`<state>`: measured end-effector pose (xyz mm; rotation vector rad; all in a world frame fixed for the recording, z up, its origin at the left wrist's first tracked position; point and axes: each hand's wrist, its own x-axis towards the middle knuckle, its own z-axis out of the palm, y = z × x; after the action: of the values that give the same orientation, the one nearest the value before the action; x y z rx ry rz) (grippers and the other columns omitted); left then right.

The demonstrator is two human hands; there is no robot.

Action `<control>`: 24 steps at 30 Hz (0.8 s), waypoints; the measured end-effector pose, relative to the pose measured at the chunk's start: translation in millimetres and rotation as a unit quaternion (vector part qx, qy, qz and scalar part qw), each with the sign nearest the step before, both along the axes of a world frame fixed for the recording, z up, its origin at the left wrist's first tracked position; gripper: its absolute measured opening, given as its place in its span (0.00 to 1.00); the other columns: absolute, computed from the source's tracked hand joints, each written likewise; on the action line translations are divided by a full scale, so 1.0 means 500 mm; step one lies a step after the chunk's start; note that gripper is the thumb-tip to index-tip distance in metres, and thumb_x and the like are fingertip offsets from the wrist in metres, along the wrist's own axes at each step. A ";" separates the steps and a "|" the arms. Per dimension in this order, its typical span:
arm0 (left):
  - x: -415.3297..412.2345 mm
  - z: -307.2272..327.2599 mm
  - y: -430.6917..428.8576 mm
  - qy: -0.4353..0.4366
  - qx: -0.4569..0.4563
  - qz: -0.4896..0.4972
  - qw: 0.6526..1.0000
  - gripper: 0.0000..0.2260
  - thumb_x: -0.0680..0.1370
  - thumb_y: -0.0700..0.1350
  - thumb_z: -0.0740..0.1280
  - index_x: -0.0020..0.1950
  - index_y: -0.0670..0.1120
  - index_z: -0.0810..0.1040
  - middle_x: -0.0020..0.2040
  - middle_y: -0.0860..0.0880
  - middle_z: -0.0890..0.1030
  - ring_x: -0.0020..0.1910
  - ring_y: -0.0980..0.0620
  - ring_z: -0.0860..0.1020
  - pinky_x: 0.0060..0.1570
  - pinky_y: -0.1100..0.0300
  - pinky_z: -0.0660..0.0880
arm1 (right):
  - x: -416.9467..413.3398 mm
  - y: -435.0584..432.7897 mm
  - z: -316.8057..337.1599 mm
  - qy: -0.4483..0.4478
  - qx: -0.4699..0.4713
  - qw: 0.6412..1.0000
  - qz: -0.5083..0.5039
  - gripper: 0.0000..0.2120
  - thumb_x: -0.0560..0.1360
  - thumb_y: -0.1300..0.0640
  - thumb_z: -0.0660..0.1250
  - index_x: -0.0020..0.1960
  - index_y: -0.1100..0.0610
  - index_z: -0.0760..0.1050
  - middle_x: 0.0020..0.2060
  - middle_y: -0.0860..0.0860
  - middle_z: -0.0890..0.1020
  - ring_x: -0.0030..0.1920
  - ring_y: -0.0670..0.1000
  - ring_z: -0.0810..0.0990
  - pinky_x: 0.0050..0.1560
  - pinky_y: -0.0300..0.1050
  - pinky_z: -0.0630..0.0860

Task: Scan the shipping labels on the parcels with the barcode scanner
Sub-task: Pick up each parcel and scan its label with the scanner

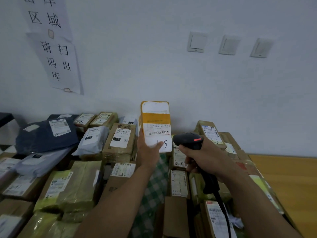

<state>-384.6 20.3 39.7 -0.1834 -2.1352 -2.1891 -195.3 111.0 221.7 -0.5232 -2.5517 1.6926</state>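
I'm holding a small parcel [155, 117] upright over the heap, my left hand [147, 152] pinching its shipping label [157, 133], which is showing a handwritten "19". My right hand [204, 157] is gripping the barcode scanner [187, 140] just beside it. The wall notice [58, 62] is reading "请扫码出库".

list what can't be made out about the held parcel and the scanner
Head view:
Small yellow-taped parcel: label print too small and blurred; thumb of the left hand covers its lower corner.
Black handheld barcode scanner: scan window faces away; right hand hides the trigger.
Black scanner cable: cut off at the bottom edge.
White paper wall sign: top cut off by the frame.
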 end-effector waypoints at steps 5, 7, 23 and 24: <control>-0.002 0.007 0.009 0.006 0.012 -0.016 1.000 0.42 0.70 0.35 0.80 0.78 0.53 0.65 0.70 0.50 0.76 0.67 0.52 0.77 0.50 0.65 0.81 | -0.006 0.035 -0.018 -0.005 -0.004 0.999 -0.039 0.10 0.81 0.51 0.71 0.62 0.47 0.77 0.43 0.58 0.87 0.37 0.55 0.87 0.35 0.42 0.81; -0.003 0.021 0.014 -0.013 0.040 -0.040 0.998 0.39 0.71 0.34 0.79 0.75 0.56 0.66 0.68 0.55 0.77 0.65 0.57 0.77 0.56 0.59 0.81 | -0.010 0.066 -0.031 -0.007 0.024 0.997 -0.073 0.16 0.80 0.49 0.71 0.66 0.49 0.75 0.48 0.53 0.87 0.37 0.54 0.88 0.33 0.41 0.79; -0.052 0.035 0.203 -0.287 -0.066 -0.217 0.931 0.35 0.71 0.42 0.81 0.73 0.55 0.68 0.66 0.51 0.80 0.60 0.42 0.80 0.49 0.37 0.82 | -0.014 0.194 -0.121 -0.067 0.005 0.987 -0.145 0.19 0.81 0.50 0.71 0.69 0.48 0.71 0.52 0.51 0.84 0.37 0.51 0.88 0.31 0.37 0.77; -0.052 0.031 0.208 -0.292 -0.064 -0.223 0.928 0.36 0.72 0.42 0.81 0.74 0.54 0.67 0.67 0.50 0.79 0.59 0.43 0.80 0.50 0.37 0.82 | -0.016 0.198 -0.124 -0.069 0.004 0.987 -0.148 0.20 0.81 0.50 0.71 0.70 0.48 0.70 0.52 0.51 0.84 0.37 0.51 0.88 0.31 0.37 0.77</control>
<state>-410.6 124.4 55.1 -0.0189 -2.7894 -2.6021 -203.5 209.8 159.6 -0.9948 -2.4143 1.5903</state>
